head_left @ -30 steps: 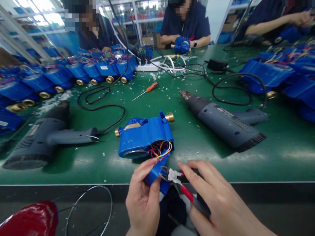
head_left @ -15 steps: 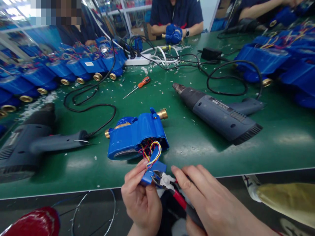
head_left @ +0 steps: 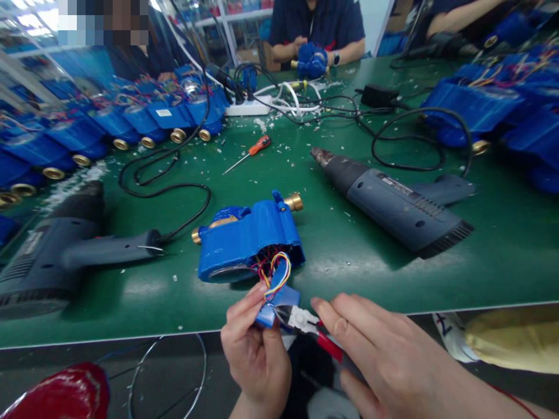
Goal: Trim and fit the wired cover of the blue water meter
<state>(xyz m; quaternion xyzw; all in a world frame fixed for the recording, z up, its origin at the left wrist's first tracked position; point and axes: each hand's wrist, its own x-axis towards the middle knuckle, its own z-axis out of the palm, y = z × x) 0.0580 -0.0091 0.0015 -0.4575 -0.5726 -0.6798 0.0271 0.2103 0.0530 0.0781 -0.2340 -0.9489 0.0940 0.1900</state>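
Note:
A blue meter housing (head_left: 248,235) with brass pipe ends lies on the green table. Its open end faces me, and coloured wires (head_left: 283,273) come out of it toward a small blue block (head_left: 267,314). My left hand (head_left: 257,343) pinches this block near the table's front edge. My right hand (head_left: 379,349) is wrapped round red-handled cutting pliers (head_left: 301,319). The plier jaws touch or nearly touch the block by the wires; whether they bite on anything I cannot tell.
Heat guns lie on the left (head_left: 74,256) and right (head_left: 388,203). Behind the housing are an orange screwdriver (head_left: 257,146), a white power strip (head_left: 248,106) and loose cables. Rows of blue meters (head_left: 70,137) flank the table. A co-worker (head_left: 317,29) sits opposite, handling another meter.
The plier jaws have closed somewhat and sit against the block at a slightly different angle. The whole view has shifted slightly. Both hands keep their holds.

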